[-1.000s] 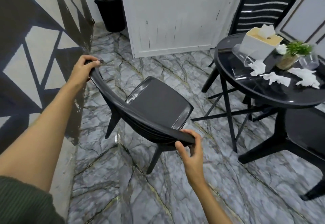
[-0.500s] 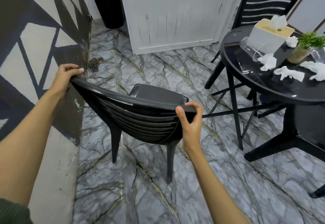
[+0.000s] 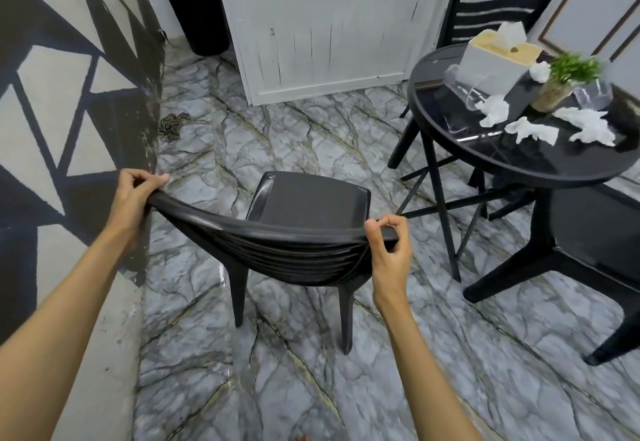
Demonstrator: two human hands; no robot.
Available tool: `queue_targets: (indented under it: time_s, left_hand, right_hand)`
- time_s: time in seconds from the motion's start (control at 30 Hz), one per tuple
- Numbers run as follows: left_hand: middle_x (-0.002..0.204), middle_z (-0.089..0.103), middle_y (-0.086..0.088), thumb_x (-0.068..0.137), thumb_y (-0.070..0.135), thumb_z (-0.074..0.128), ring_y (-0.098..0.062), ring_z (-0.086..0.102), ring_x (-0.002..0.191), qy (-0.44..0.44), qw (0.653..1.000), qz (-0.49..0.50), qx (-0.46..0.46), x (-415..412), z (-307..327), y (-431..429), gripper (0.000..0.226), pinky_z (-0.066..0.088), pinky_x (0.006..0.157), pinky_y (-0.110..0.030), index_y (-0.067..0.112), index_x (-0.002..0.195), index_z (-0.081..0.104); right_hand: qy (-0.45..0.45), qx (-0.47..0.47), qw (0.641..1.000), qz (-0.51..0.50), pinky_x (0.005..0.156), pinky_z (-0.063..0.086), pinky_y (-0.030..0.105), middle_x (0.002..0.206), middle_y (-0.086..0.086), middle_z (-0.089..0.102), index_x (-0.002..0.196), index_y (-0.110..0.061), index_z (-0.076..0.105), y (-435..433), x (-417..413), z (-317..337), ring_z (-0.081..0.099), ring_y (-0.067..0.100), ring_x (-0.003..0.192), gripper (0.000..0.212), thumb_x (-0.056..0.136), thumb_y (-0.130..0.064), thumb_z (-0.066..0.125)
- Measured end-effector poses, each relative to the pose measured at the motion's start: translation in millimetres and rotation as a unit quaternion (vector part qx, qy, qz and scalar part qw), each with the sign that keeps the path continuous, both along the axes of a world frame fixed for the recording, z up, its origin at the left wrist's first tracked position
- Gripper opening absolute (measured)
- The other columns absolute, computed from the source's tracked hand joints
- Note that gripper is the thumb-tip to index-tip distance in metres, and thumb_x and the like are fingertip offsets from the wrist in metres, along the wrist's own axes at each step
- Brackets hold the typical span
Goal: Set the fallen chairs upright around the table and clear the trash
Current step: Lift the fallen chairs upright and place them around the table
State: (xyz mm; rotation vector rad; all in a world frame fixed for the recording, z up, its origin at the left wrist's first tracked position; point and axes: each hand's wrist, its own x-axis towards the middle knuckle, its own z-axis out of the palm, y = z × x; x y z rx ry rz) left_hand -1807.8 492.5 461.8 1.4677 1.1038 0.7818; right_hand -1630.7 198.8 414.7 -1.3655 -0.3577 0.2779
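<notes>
**Left hand (image 3: 138, 195) and right hand (image 3: 388, 253) hold the chair (image 3: 311, 205) by its back, with tight spots on both sides**

Fingers of the left hand curl over the left end of the top rail. The right hand only pinches the right end between thumb and fingertips. The chair stands upright at 12 o'clock with its rear legs on the floor; its front legs are hidden.

That light pinch looks like the weak point. If the chair is lifted or swung, the right end may slip and the chair could twist or drop.

At 9 o'clock the wall (image 3: 52, 129) lies just beside the left knuckles, which could scrape it.

At 2 o'clock a second chair (image 3: 588, 233) and the legs of the table (image 3: 519, 163) stand near. A knock there would likely jolt the table, tip the plant (image 3: 568, 77) and send the crumpled tissues (image 3: 530, 131) to the floor.

The bin (image 3: 201, 11) stands far off at 11 o'clock.
</notes>
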Motion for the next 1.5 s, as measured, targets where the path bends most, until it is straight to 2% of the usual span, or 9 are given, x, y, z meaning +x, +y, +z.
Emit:
queue_targets:
  time_s: [0.2, 0.3, 0.47, 0.63, 0.8, 1.07, 1.17, 1.33, 1.5]
  left_hand:
    - [0.073, 0.046, 0.004, 0.088, 0.01, 0.054, -0.003, 0.046, 0.065, -0.003, 0.998, -0.056, -0.002, 43, 0, -44, 0.026, 0.04, 0.051, -0.01, 0.024, 0.07, 0.04]
    - [0.076, 0.047, 0.004, 0.088, 0.007, 0.052, -0.004, 0.046, 0.069, -0.006, 0.996, -0.084, 0.0, 59, -2, -65, 0.026, 0.041, 0.059, -0.012, 0.022, 0.07, 0.041]
    - [0.083, 0.051, 0.004, 0.087, 0.005, 0.053, -0.006, 0.049, 0.077, -0.013, 0.991, -0.132, -0.025, 79, -8, -96, 0.026, 0.039, 0.07, -0.022, 0.023, 0.071, 0.043]
    - [0.079, 0.046, 0.004, 0.089, 0.006, 0.053, -0.006, 0.046, 0.073, -0.036, 0.985, -0.166, -0.03, 115, -8, -134, 0.026, 0.036, 0.067, -0.022, 0.022, 0.072, 0.042]
    - [0.073, 0.041, 0.005, 0.089, 0.016, 0.054, -0.008, 0.04, 0.065, -0.037, 0.98, -0.194, -0.026, 156, -3, -158, 0.024, 0.03, 0.06, -0.023, 0.024, 0.071, 0.041]
    - [0.074, 0.041, 0.006, 0.083, 0.017, 0.054, -0.007, 0.039, 0.069, -0.028, 0.982, -0.188, -0.004, 193, 16, -148, 0.025, 0.027, 0.062, -0.025, 0.03, 0.068, 0.039]
    - [0.074, 0.04, 0.006, 0.086, 0.012, 0.051, -0.007, 0.039, 0.067, -0.036, 0.979, -0.199, -0.006, 186, 9, -149, 0.028, 0.028, 0.062, -0.024, 0.027, 0.067, 0.038]
    - [0.076, 0.041, 0.005, 0.086, 0.011, 0.053, -0.01, 0.042, 0.071, -0.04, 0.975, -0.217, -0.005, 158, -7, -146, 0.027, 0.03, 0.065, -0.028, 0.027, 0.067, 0.042]
    - [0.075, 0.042, 0.005, 0.088, 0.007, 0.053, -0.009, 0.042, 0.07, -0.054, 0.977, -0.206, -0.003, 143, -17, -154, 0.028, 0.031, 0.066, -0.028, 0.024, 0.068, 0.042]
  right_hand:
    - [0.015, -0.009, 0.997, -0.076, 0.065, 0.039, 0.007, 0.074, -0.018, 0.047, 0.082, -0.013, 0.046, -57, -3, 0, 0.046, -0.006, 0.067, 0.059, 0.063, -0.065, 0.067]
    - [0.014, -0.011, 0.994, -0.111, 0.063, 0.038, 0.01, 0.071, -0.017, 0.045, 0.08, -0.013, 0.046, -86, -3, 1, 0.045, -0.001, 0.064, 0.066, 0.061, -0.075, 0.063]
    - [0.021, -0.02, 0.988, -0.152, 0.065, 0.038, 0.012, 0.074, -0.016, 0.047, 0.075, -0.027, 0.049, -132, -3, -2, 0.045, 0.002, 0.067, 0.05, 0.061, -0.073, 0.064]
    - [0.02, -0.007, 0.978, -0.206, 0.059, 0.036, 0.009, 0.065, -0.021, 0.05, 0.066, -0.038, 0.051, -168, 22, 3, 0.044, -0.003, 0.059, 0.017, 0.068, -0.05, 0.062]
    - [0.008, 0.002, 0.968, -0.25, 0.059, 0.036, 0.007, 0.062, -0.025, 0.052, 0.075, -0.024, 0.05, -184, 72, 18, 0.046, -0.008, 0.06, 0.024, 0.069, -0.046, 0.059]
    - [0.017, -0.012, 0.971, -0.24, 0.074, 0.036, 0.028, 0.074, -0.01, 0.049, 0.069, -0.035, 0.054, -180, 107, 23, 0.045, 0.007, 0.072, 0.012, 0.071, -0.045, 0.06]
    - [0.026, -0.009, 0.968, -0.251, 0.074, 0.037, 0.024, 0.067, -0.019, 0.052, 0.068, -0.035, 0.057, -181, 94, 16, 0.046, 0.004, 0.07, 0.011, 0.069, -0.044, 0.061]
    - [0.05, 0.018, 0.962, -0.268, 0.056, 0.036, 0.011, 0.055, -0.02, 0.052, 0.067, -0.021, 0.052, -184, 67, 6, 0.044, -0.004, 0.054, 0.025, 0.063, -0.044, 0.062]
    - [0.054, 0.017, 0.962, -0.268, 0.057, 0.038, 0.009, 0.07, -0.002, 0.052, 0.063, -0.026, 0.055, -190, 53, 2, 0.046, -0.002, 0.058, 0.021, 0.065, -0.046, 0.063]
